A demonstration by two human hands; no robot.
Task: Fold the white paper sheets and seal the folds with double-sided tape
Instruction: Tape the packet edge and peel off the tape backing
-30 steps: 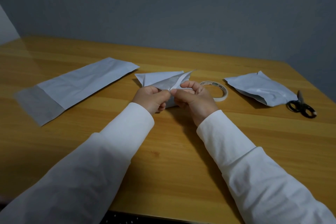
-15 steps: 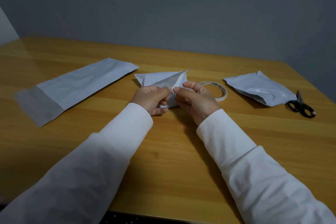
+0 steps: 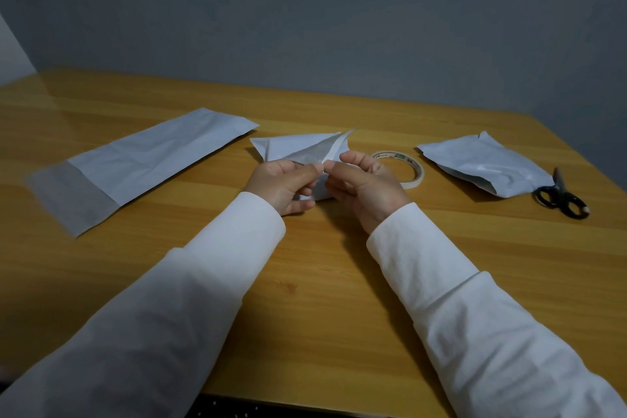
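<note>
White folded paper sheet (image 3: 298, 151), mid-table (image 3: 339, 265) beside tape roll (image 3: 403, 168), near corner pinched by fingertips of left hand (image 3: 283, 185) and right hand (image 3: 364, 188); risk: liner strip tearing or tape sticking askew if pulled unevenly.

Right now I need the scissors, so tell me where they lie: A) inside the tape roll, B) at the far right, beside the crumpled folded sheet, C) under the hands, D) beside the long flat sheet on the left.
B: the black scissors lie at the table's right edge, beside the folded sheet.
</note>
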